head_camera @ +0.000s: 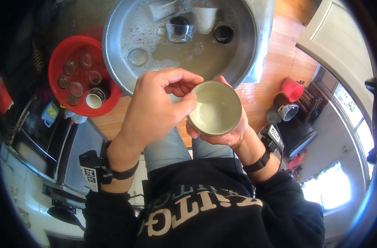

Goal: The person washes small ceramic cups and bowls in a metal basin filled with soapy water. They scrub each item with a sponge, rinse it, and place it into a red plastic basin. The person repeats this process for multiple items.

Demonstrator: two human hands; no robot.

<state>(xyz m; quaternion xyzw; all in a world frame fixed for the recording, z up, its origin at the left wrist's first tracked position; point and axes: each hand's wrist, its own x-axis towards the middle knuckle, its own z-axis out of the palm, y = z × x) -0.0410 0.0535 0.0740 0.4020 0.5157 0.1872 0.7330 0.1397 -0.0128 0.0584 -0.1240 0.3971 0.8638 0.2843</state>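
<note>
A pale-glazed cup or small bowl [215, 108] is held up in front of me, its mouth facing the camera. My right hand [235, 131] cradles it from below and from the right side. At its left rim, my left hand [163, 104] has thumb and fingertips close together; whether they pinch the rim or only touch it I cannot tell. Beyond the hands, the large metal basin [253, 55] contains cloudy, foamy water with a clear glass mug [179, 32], a white cup [204, 20], another whitish cup [163, 10], a dark round cup [224, 34] and a round glass piece [138, 57].
Left of the metal basin stands a red plastic basin [56, 93] with several glass cups and a white-mouthed cup [94, 100]. A blue container [49, 114] is farther left. To the right, a pink bucket [292, 90] and a lined bin [287, 112] stand near a pale door [340, 37].
</note>
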